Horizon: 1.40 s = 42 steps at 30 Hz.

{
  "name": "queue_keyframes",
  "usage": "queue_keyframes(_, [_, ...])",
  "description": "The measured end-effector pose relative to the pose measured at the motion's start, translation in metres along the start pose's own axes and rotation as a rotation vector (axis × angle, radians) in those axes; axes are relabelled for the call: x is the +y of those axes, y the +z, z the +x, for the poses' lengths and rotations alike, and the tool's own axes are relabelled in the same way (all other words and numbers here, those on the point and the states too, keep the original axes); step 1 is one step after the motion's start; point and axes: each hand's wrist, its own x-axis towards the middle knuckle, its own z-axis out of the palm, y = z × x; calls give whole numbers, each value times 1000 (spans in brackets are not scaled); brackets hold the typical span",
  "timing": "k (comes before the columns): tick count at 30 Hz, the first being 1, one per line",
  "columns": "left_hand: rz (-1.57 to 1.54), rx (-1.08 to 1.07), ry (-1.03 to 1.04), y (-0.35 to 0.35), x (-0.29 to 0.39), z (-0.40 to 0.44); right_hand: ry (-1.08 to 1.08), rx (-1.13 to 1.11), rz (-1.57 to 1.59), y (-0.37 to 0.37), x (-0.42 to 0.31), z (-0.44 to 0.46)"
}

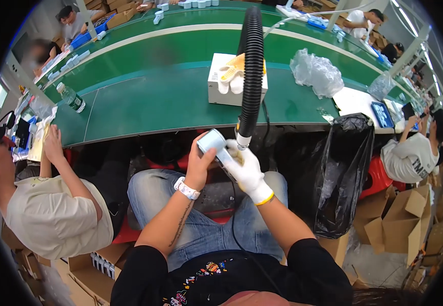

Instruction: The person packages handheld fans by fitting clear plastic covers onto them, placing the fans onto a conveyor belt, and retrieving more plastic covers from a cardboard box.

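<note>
Device (pixel 212 143) rests in left hand (pixel 198 164) and right hand (pixel 246 172) near hose (pixel 252 71).

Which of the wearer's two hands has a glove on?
The right hand: it wears a white glove with a yellow edge at the wrist, while the left hand is bare.

"I'M", rest unclear, on white shirt (pixel 404 159) at right; left forearm script (pixel 181 223) illegible.
</note>
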Motion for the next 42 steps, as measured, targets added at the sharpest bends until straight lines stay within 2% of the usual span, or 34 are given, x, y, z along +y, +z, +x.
queue_keyframes(1, [-83,48,47,-3,2,2,118,4,452,4,4,7])
queue_keyframes(2, [-84,51,45,-4,3,2,121,4,452,5,5,8])
queue_keyframes(5, [-159,110,158,-9,10,3,501,-84,834,5,7,6])
queue_keyframes(6, [-163,118,156,-12,8,4,510,-83,831,3,11,6])
queue_keyframes(9, [-73,40,221,-21,7,8,706,-501,1229,-9,26,7])
queue_keyframes(10, [-74,40,221,-23,12,8,707,-500,1228,-10,26,8])
queue_keyframes(13, [-184,-88,-3,-32,38,0,397,-162,485,-13,29,9])
queue_keyframes(14, [-182,-90,-6,-39,40,2,396,-160,488,-14,29,8])
queue_keyframes(17, [40,15,-243,-52,42,8,-220,-173,-597,-16,24,1])
queue_keyframes(18, [37,14,-244,-52,41,10,-217,-173,-600,-15,20,-1])
queue_keyframes(21, [86,-96,-339,-39,45,5,-10,-119,-442,-6,4,-11])
queue_keyframes(22, [89,-98,-336,-36,42,3,-14,-118,-442,-6,2,-14])
queue_keyframes(25, [60,-219,-46,-25,19,-23,238,-145,268,-16,-4,-33])
queue_keyframes(26, [100,-301,59,-15,16,-34,231,-134,263,-25,-11,-34])
queue_keyframes(28, [294,-445,195,1,16,-61,515,-714,-229,-41,-30,-39])
queue_keyframes(29, [453,-504,237,7,18,-74,512,-699,-230,-37,-40,-48])
queue_keyframes(31, [731,-614,513,24,21,-97,210,-771,-872,-18,-56,-65])
queue_keyframes(35, [696,-648,536,24,2,-132,268,-776,-1006,-3,-43,-101])
queue_keyframes(38, [704,-647,687,22,-7,-124,259,-739,-1093,-5,-47,-93])
queue_keyframes(40, [732,-647,657,14,-17,-113,263,-726,-1128,-5,-49,-91])
queue_keyframes(42, [789,-640,617,9,-22,-99,273,-623,-1163,-11,-46,-92])
